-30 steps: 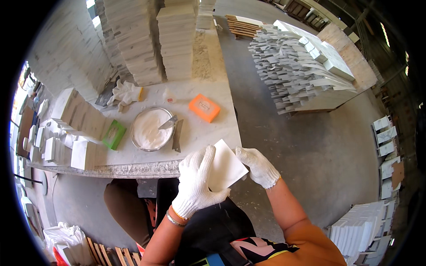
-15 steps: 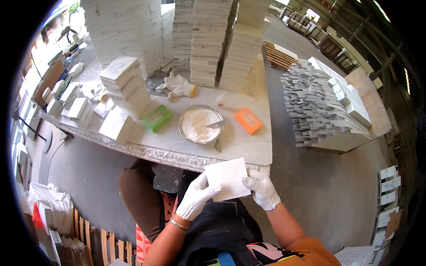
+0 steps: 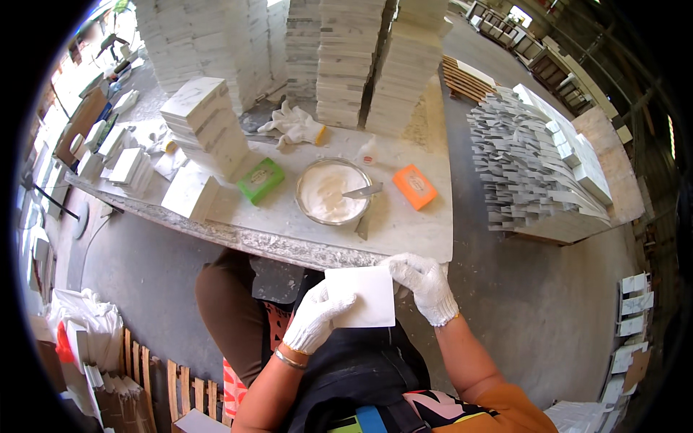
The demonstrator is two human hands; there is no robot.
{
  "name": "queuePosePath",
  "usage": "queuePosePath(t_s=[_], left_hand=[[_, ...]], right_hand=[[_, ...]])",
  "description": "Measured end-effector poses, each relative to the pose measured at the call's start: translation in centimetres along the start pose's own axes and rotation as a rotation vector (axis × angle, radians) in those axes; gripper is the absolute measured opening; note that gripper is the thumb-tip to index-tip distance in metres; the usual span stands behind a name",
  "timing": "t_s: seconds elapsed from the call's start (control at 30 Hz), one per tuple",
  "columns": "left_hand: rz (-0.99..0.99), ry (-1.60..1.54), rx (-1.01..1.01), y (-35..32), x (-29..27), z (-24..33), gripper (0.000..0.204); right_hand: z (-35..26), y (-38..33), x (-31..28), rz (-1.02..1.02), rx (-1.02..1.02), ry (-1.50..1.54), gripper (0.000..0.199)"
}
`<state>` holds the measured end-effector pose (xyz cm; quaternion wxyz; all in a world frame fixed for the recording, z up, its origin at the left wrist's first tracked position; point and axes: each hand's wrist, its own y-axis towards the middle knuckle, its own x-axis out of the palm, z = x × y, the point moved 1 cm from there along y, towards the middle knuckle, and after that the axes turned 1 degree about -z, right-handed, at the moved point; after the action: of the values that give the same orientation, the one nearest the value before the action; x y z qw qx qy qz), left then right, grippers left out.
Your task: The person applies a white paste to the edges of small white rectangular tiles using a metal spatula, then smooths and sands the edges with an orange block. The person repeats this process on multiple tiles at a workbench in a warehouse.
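A square white tile (image 3: 367, 297) is held over my lap, just off the table's front edge. My left hand (image 3: 315, 317), in a white knit glove, grips its left side with the thumb lying across the face. My right hand (image 3: 427, 290), gloved the same way, has its fingers closed at the tile's upper right corner; the fingertips are partly hidden. On the table beyond stands a bowl (image 3: 333, 221) of white paste with a putty knife (image 3: 363, 192) resting in it. An orange box (image 3: 414, 187) lies right of the bowl, a green box (image 3: 260, 180) left.
Tall stacks of white tiles (image 3: 346, 65) rise at the back of the stone table (image 3: 404, 234). A shorter stack (image 3: 206, 130) stands at left. A spare glove (image 3: 292, 124) and a small bottle (image 3: 368, 151) lie behind the bowl. Grey strips (image 3: 516, 166) are piled at right.
My right hand has slid from the tile's right edge up to its upper right corner. The tile has turned slightly and shifted left in my left hand.
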<state>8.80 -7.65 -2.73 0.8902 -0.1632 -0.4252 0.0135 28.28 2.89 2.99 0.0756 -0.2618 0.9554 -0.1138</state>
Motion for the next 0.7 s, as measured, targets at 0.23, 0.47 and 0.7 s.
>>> queuePosePath(t_s=[0.23,0.47,0.7], left_hand=[[0.003,0.022,0.028,-0.1,-0.7,0.4,0.056],[0.020,0.038,0.076,0.3,-1.9,0.1,0.054],[0.016,0.007,0.088,0.5,-3.2,0.1,0.051]], right_hand=[[-0.2,0.9,0.1,0.001,-0.034,0.011,0.047],[-0.2,0.6,0.8,-0.042,-0.024,-0.048,0.043],[-1.3,0.8,1.9,-0.080,-0.036,-0.098,0.037]])
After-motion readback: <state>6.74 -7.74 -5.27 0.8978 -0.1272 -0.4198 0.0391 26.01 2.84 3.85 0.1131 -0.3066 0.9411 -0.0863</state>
